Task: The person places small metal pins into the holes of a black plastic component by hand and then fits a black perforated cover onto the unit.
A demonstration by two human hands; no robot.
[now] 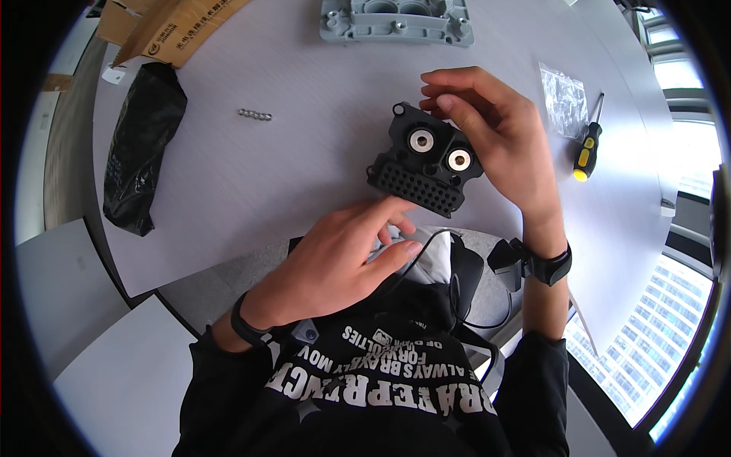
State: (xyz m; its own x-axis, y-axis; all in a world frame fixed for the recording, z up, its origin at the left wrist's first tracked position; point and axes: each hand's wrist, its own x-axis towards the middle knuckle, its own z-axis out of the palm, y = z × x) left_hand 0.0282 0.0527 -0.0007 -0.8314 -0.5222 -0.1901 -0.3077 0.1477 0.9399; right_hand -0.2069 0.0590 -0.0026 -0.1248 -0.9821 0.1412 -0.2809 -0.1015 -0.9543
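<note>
A black connector block [426, 158] with two round metal-ringed sockets and a grid of small holes sits tilted near the table's front edge. My left hand [339, 255] is at its lower edge, the index fingertip touching or just under it, thumb and fingers apart. Around the block's upper right side curves my right hand [502, 133]. Its thumb and fingers are loosely bent and apart above the block, and the palm side lies close against the right edge. Whether that palm bears on the block is hidden.
Left of the block lies a short row of small silvery metal pieces [255, 115]. A black plastic bag [145, 148] and a cardboard box [179, 30] are at the left. A grey housing [396, 29] stands at the back; a clear bag [563, 99] and a yellow-black screwdriver [587, 151] lie right.
</note>
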